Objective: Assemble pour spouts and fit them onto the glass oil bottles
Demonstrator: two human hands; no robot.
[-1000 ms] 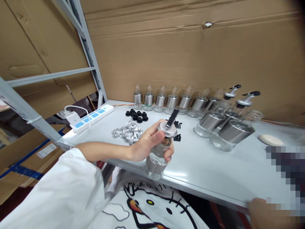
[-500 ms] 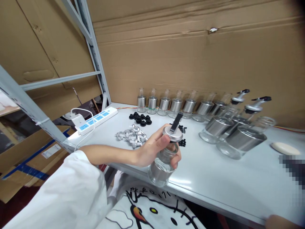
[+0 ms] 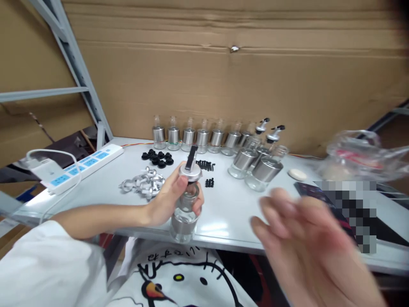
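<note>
At the table's front edge, my left hand (image 3: 171, 194) is wrapped round the neck of a clear glass oil bottle (image 3: 184, 224) with a steel band. A silver pourer top (image 3: 191, 172) with a black lever sits at the bottle's mouth, my thumb against its rim. How deep its stopper reaches is partly hidden by my fingers. My right hand (image 3: 300, 234), smeared by motion, is in the air at the right, its fingers apart and nothing visible in them. Silver pourer parts (image 3: 143, 183) lie in a pile left of the bottle.
Several banded glass bottles (image 3: 203, 137) line the cardboard wall. Black stoppers (image 3: 158, 158), black levers (image 3: 205, 165) and small black pieces (image 3: 209, 183) lie mid-table. A power strip (image 3: 83, 167) is at left. At right are a whitish oval object (image 3: 297, 174) and a clear plastic bag (image 3: 361, 155).
The view has swung right, so the table's things appear further left. My right hand has come up into view from the lower right corner. My left hand still grips the bottle.
</note>
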